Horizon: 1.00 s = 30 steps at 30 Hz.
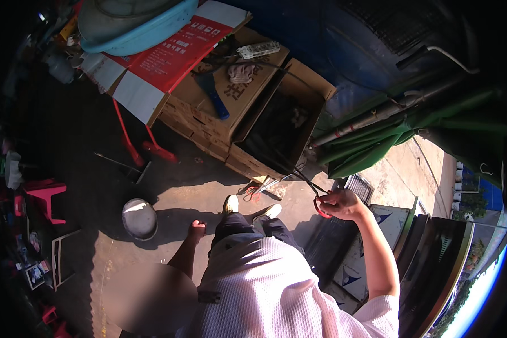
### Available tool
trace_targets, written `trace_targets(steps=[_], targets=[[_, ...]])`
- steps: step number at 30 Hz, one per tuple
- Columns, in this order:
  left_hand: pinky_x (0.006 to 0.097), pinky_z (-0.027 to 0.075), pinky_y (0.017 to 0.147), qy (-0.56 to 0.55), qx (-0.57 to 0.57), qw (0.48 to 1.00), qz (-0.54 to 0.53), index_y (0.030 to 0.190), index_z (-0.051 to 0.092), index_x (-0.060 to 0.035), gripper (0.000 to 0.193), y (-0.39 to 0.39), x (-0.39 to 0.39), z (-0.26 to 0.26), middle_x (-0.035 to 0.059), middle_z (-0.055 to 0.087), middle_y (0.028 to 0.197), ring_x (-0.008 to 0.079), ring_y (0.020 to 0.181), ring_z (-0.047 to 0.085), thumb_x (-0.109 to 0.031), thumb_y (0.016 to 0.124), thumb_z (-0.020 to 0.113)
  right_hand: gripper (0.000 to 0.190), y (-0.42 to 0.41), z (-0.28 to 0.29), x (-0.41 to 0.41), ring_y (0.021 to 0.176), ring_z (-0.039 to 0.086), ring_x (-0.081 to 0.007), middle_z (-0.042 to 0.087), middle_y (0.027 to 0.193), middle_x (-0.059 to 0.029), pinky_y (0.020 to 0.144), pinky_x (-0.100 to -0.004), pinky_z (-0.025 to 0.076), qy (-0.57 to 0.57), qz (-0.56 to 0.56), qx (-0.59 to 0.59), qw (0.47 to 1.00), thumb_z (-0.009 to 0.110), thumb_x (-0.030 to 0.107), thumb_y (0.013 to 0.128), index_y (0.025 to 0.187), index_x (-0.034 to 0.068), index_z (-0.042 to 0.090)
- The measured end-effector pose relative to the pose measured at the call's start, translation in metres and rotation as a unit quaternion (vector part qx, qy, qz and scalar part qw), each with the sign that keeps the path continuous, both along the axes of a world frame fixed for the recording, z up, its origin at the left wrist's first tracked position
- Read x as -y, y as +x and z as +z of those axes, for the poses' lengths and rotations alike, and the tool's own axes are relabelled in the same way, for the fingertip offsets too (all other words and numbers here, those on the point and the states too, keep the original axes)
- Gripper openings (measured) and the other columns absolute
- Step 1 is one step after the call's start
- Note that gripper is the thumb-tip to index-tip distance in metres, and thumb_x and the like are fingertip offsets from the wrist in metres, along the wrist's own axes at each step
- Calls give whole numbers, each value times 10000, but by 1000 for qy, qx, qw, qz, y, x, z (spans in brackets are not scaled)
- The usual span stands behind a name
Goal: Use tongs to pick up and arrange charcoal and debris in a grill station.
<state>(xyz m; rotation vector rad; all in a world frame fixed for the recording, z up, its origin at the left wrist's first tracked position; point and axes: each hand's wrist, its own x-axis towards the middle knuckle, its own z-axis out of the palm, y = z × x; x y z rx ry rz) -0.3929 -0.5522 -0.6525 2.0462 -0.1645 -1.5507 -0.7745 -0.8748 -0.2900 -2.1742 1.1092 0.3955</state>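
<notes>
My right hand [342, 204] is closed around the red-handled end of long dark metal tongs [310, 181]. Their far end reaches into the dark inside of an open cardboard box [247, 156], where the tips are hidden in shadow. Low at my left side, my left hand [197, 229] has its fingers curled, and I see nothing in it. On the closed cardboard box beside the open one lie a blue-handled scraper [217, 101], a crumpled cloth glove [241, 72] and a whitish power strip [258, 50].
A light blue basin [139, 40] rests on red-and-white cardboard [164, 55] at the upper left. A round metal pan [140, 219] is on the ground. Pink stools [46, 190] stand at the left. A green tarp [367, 148] hangs beside the open box; panels [363, 253] lie at the right.
</notes>
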Motion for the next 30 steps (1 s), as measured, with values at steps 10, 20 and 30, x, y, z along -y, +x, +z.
trace_targets(steps=[10, 20, 30], targets=[[273, 389, 400, 27, -59, 998, -7, 813, 599, -86, 121, -7, -18, -8, 15, 524, 596, 132, 469, 521, -191, 865, 568, 269, 49, -33, 9, 828, 654, -332, 681, 857, -138, 743, -407, 507, -41, 38, -80, 995, 573, 318, 781, 944, 176, 732], [280, 387, 400, 25, -59, 998, -7, 761, 537, -108, 159, -10, -71, -13, 7, 491, 594, 133, 468, 512, -199, 892, 537, 127, 34, -11, -25, 546, 397, -93, 475, 616, -5, 497, -271, 327, 152, -298, 171, 927, 539, 84, 746, 642, 32, 589], [255, 308, 382, 21, -72, 996, -44, 835, 587, -78, 99, -40, -12, 24, 19, 488, 593, 116, 463, 455, -92, 856, 491, 414, -77, 100, -67, 479, 335, 15, 480, 707, 43, 391, -131, 216, 303, -472, 457, 690, 697, 277, 850, 1109, -37, 620]])
